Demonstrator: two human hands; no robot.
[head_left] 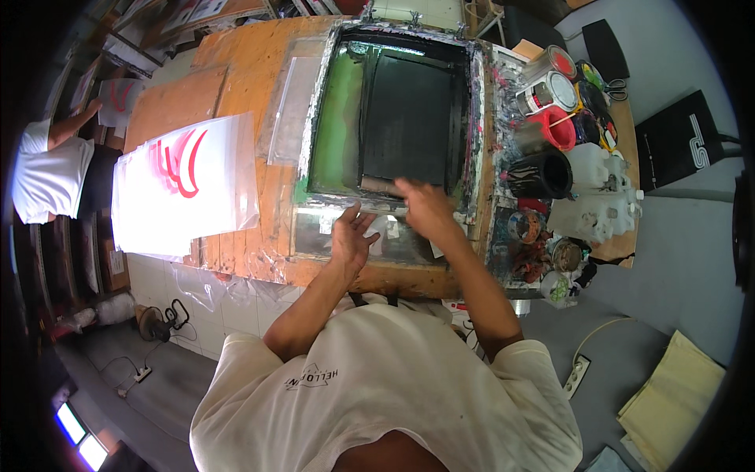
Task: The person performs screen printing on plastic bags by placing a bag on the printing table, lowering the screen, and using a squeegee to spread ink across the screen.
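Observation:
A screen-printing frame (476,118) lies on the wooden table in front of me, its mesh green at the left and coated with black ink over the middle and right. My right hand (429,211) is closed on a squeegee (379,186) with a brownish handle, which rests across the near end of the inked mesh. At the frame's near edge is my left hand (354,240), palm turned up and fingers apart. Its fingertips reach the edge; whether they bear on it I cannot tell. Beneath the near edge lies a clear sheet (314,236).
On the table's left lies a stack of clear-wrapped white sheets (149,204) with a red print. Ink cans (554,93), a red cup (557,130), a black pot (543,175) and whitish plastic bottles (594,208) crowd the right side. Another person (55,173) stands at far left.

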